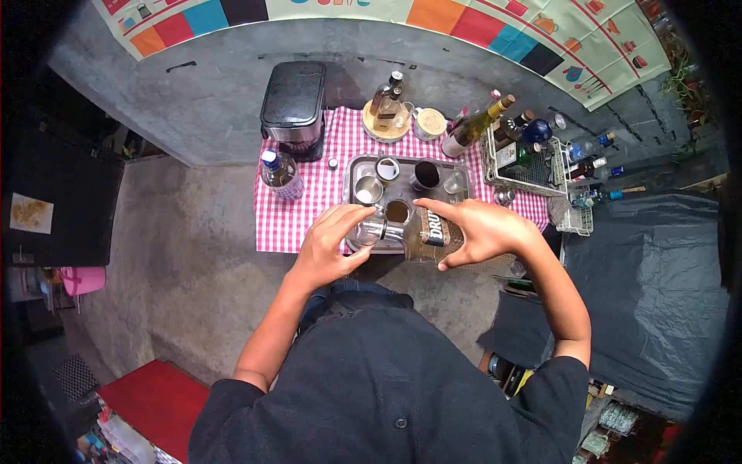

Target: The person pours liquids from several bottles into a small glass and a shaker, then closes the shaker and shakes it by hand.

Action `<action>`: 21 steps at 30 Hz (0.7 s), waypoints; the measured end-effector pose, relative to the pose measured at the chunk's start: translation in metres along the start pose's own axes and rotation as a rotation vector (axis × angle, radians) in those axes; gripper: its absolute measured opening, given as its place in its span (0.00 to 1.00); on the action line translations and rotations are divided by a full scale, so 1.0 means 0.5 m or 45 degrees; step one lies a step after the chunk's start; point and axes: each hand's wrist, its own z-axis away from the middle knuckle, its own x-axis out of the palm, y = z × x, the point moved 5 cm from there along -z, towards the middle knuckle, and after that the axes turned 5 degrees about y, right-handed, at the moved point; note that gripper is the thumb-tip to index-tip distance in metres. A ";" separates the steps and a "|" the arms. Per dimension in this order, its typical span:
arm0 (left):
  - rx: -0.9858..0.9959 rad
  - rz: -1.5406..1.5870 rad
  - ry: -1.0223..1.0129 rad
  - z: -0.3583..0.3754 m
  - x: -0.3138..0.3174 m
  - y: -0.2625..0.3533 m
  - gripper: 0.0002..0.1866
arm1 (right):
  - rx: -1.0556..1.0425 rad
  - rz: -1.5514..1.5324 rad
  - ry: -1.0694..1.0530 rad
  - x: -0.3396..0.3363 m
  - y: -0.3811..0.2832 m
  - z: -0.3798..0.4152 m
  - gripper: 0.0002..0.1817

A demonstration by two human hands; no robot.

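My left hand [326, 246] is closed around a clear glass [363, 231], which is tipped toward the right. In my right hand [488, 232] lies a clear bottle [421, 244] with a dark label, held on its side, its neck pointing left at the glass's mouth. Whether liquid is flowing between them cannot be made out. Both are held above the near part of a metal tray [349, 172]. On that tray stand a metal cup [368, 190], a glass [387, 168], a glass of dark liquid [426, 175], a vessel of brown liquid [397, 210] and a small clear glass [454, 184].
The pink checked tablecloth [270, 228] carries a large bottle with a blue-and-white cap [284, 176], a black-lidded bin [294, 104], a wooden board [373, 133] with bottles, a mug [430, 124] and a wine bottle [471, 130]. At right stands a wire basket [533, 182] of bottles.
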 end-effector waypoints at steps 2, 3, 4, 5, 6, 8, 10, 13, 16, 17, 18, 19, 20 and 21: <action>-0.011 0.003 0.000 0.002 0.000 -0.001 0.29 | -0.001 0.007 -0.003 0.000 -0.001 -0.001 0.55; -0.012 0.007 -0.002 0.001 0.000 -0.001 0.30 | -0.001 0.013 -0.005 -0.001 -0.002 -0.001 0.55; -0.013 0.010 -0.002 0.001 0.000 0.000 0.30 | -0.001 0.013 -0.006 -0.001 0.000 -0.002 0.55; -0.014 0.010 -0.001 0.001 -0.001 0.000 0.30 | -0.005 0.007 -0.005 0.000 0.001 -0.002 0.55; -0.014 0.006 0.001 0.002 -0.001 0.001 0.30 | -0.009 0.001 -0.003 0.001 0.002 -0.002 0.55; -0.014 -0.001 0.004 0.004 -0.001 -0.001 0.29 | 0.016 0.011 -0.020 -0.001 -0.003 -0.003 0.55; 0.001 0.010 0.016 0.007 0.000 -0.005 0.29 | 0.041 0.022 -0.034 -0.002 -0.005 -0.003 0.55; -0.025 0.003 0.022 0.008 -0.003 -0.004 0.29 | 0.049 0.038 -0.028 -0.003 -0.008 -0.003 0.55; -0.054 0.035 0.032 0.010 -0.005 -0.003 0.28 | 0.065 0.045 -0.038 -0.001 -0.008 -0.003 0.55; -0.054 0.034 0.031 0.011 -0.004 -0.004 0.28 | 0.041 0.042 -0.022 0.000 -0.006 -0.003 0.55; -0.069 0.043 0.034 0.014 -0.003 -0.008 0.28 | 0.017 0.040 -0.005 0.000 -0.006 -0.002 0.55; -0.085 0.051 0.037 0.016 -0.002 -0.010 0.28 | 0.017 0.040 -0.004 0.000 -0.007 -0.002 0.55; -0.083 0.051 0.038 0.018 -0.002 -0.011 0.28 | 0.022 0.034 -0.011 0.002 -0.007 -0.002 0.55; -0.096 0.054 0.029 0.019 -0.002 -0.012 0.28 | 0.028 0.026 -0.019 0.002 -0.008 -0.002 0.55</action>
